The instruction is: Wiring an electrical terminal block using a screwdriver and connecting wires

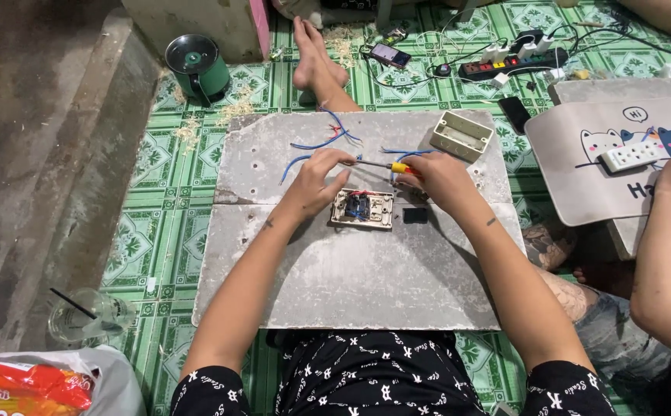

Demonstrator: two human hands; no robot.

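Both forearms reach over the grey board (pixel 351 277) to a switch plate (pixel 362 209) lying back-up near its middle. Left hand (pixel 316 181) pinches a blue wire (pixel 297 162) at the plate's top edge; right hand (pixel 439 179) is closed round a screwdriver (pixel 385 165). The tip could slip off the terminal — fingers sit close. Terminals are hard to make out; a beige box (pixel 461 135) waits at the far right corner.
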